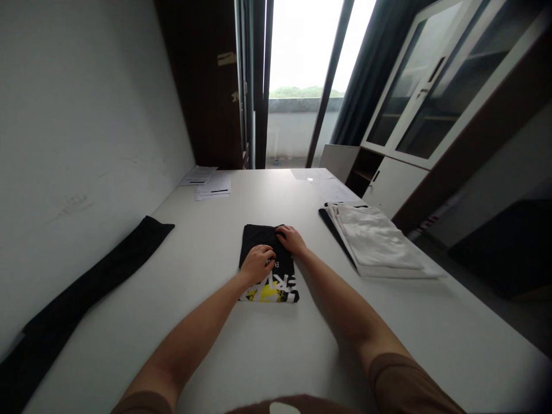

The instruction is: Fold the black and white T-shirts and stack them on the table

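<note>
Your left hand (259, 263) and right hand (292, 240) rest curled fingers on the printed cloth (255, 236), mid-counter (215, 356); whether they grip, I cannot tell. Your left hand covers some lettering (284, 282). Leftward, black cloth (106, 269) runs out of view; rightward lies a cloth pile (375, 237). Beyond, a window (304, 46) glares.

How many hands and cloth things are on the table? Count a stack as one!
Hands: 2 (left hand, right hand)
Printed black folded cloth: 1
Long black cloth: 1
Stack of folded cloth: 1
Total: 5
</note>
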Demonstrator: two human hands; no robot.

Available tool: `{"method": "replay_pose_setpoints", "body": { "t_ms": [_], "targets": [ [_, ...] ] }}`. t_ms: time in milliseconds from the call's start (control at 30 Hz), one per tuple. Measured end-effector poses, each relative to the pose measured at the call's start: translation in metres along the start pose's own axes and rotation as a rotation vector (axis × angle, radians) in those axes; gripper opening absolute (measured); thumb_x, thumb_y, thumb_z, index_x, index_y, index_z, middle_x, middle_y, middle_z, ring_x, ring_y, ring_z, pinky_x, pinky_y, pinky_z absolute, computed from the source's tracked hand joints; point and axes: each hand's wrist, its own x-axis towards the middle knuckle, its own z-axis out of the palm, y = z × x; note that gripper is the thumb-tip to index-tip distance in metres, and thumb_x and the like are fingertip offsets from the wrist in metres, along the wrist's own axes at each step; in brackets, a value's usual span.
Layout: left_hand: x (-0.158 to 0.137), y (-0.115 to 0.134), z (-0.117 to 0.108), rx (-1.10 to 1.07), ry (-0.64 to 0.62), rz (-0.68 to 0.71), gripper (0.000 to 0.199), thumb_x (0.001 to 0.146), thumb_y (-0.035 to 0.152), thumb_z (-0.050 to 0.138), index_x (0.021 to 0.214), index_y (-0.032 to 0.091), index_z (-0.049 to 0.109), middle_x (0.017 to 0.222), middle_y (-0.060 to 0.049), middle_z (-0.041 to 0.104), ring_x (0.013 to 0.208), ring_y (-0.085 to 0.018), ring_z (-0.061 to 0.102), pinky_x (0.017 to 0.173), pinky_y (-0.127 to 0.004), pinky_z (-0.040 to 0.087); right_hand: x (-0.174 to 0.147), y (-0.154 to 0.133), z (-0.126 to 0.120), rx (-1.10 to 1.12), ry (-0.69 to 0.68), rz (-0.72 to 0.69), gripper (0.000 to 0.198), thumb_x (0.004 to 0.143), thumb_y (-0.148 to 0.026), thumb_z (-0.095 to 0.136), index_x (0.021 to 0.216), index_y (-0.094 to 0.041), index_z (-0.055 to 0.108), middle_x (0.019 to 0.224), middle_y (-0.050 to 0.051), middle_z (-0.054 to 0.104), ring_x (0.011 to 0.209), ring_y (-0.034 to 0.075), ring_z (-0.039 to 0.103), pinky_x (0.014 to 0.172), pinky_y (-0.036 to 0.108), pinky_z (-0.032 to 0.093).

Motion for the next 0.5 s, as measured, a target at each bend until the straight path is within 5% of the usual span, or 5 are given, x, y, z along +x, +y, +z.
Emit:
{"method": "replay_pose_setpoints", "body": {
  "t_ms": [500],
  "targets": [
    [0.0003, -0.0006, -0.0002, 0.01, 0.004, 0.013, 0.015, 0.092, 0.022, 0.063, 0.102, 0.024, 0.073, 0.122, -0.006, 0.067, 0.12, -0.024, 0.058, 0.113, -0.043, 0.042, 0.0002, -0.0019, -0.0012, 0.007, -0.014, 0.011, 0.024, 0.094, -0.022, 0.063, 0.116, -0.028, 0.071, 0.124, 0.005, 0.07, 0.122, 0.024, 0.058, 0.109, 0.04, 0.044]
  ]
}}
